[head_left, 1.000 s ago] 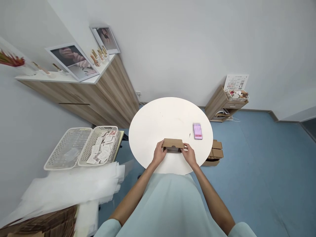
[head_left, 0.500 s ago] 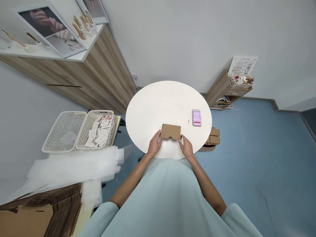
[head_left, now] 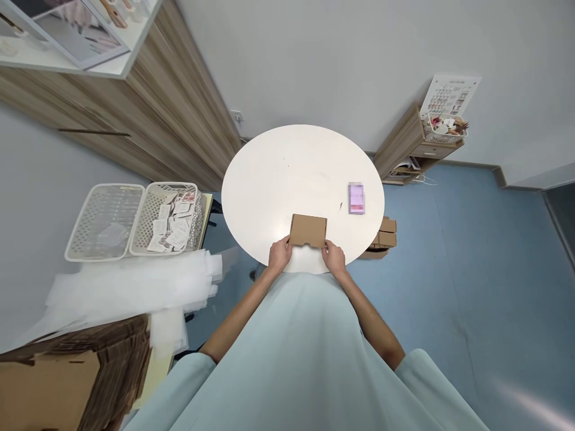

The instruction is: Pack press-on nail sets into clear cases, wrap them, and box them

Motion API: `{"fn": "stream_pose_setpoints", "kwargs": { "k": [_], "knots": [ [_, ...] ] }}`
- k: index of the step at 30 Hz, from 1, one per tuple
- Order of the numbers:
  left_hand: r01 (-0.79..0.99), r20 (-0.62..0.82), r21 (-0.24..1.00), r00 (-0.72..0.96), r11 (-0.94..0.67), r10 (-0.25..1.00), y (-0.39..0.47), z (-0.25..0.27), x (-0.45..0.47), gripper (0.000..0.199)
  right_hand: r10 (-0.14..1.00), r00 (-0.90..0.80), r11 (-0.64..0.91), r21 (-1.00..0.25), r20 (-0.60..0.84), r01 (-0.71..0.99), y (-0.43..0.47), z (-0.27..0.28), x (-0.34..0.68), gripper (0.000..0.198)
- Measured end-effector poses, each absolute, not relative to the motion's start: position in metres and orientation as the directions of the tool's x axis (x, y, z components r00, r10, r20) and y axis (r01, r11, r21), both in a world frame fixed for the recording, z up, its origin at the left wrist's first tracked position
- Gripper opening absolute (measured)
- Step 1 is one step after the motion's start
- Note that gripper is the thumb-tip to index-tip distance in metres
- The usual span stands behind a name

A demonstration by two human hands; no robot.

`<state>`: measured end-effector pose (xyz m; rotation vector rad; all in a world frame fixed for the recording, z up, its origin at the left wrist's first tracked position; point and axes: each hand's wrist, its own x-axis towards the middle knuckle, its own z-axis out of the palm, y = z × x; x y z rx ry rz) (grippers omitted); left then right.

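A small brown cardboard box [head_left: 308, 229] with its lid down sits near the front edge of the white oval table [head_left: 260, 173]. My left hand [head_left: 280, 255] pinches its front left corner, the fingertips partly hidden by the box side. At the front right corner, my right hand [head_left: 333, 258] grips in the same way with the fingers closed. A notch shows in the middle of the box's front edge, between the hands. To the right on the tabletop lies a phone [head_left: 356, 199] with a blurred pink screen.
Left of the table stand a white basket [head_left: 148, 245] of small cards, white wrapping sheets [head_left: 135, 293] and flattened cardboard [head_left: 49, 389]. Folded boxes [head_left: 384, 239] lie low on the right. A wooden cabinet [head_left: 179, 90] and small shelf [head_left: 404, 140] stand by the wall.
Both hands have closed from beside the box onto its front corners. The view has tilted, so the table appears higher in the picture.
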<state>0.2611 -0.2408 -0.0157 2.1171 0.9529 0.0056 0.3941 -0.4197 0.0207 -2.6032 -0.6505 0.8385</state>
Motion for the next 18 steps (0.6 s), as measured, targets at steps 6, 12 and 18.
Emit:
{"fn": "stream_pose_setpoints", "kwargs": {
  "k": [6, 12, 18],
  "knots": [
    [0.648, -0.367, 0.709, 0.676, -0.278, 0.639, -0.248, -0.014, 0.261, 0.043, 0.541, 0.705, -0.819, -0.479, -0.458, 0.317, -0.424, 0.013, 0.395, 0.034],
    [0.68, -0.432, 0.689, 0.663, -0.251, 0.611, -0.248, -0.014, 0.259, 0.034, 0.542, 0.717, -0.814, -0.488, -0.438, 0.317, -0.428, 0.005, 0.396, 0.034],
    [0.693, -0.412, 0.654, 0.662, -0.304, 0.626, -0.244, -0.026, 0.259, 0.037, 0.552, 0.728, -0.776, -0.569, -0.406, 0.271, -0.432, -0.011, 0.401, 0.035]
  ]
}}
